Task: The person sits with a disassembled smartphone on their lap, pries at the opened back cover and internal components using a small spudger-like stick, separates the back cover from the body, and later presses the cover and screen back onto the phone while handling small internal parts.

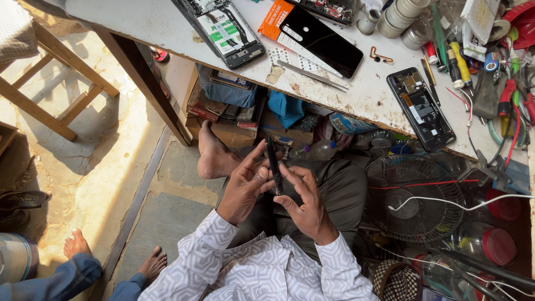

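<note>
I hold a thin black phone part (273, 166) edge-on over my lap, between both hands. My left hand (245, 184) grips it from the left with the thumb pressed on its side. My right hand (305, 199) holds it from the right, fingers curled round its lower end. On the white workbench (161, 25) above lie an opened phone (422, 108) at the right edge, another opened phone (225, 30) at the top, and a black phone screen (326, 42) on an orange box. Metal tweezers (309, 73) rest beside the screen.
Pliers, tape rolls and several small tools (479, 50) crowd the bench's right end. A fan guard (415, 198) and white cable lie under it at right. My bare foot (214, 156) rests on boxes. Another person's feet (111, 256) are at lower left; a wooden stool (50, 83) stands left.
</note>
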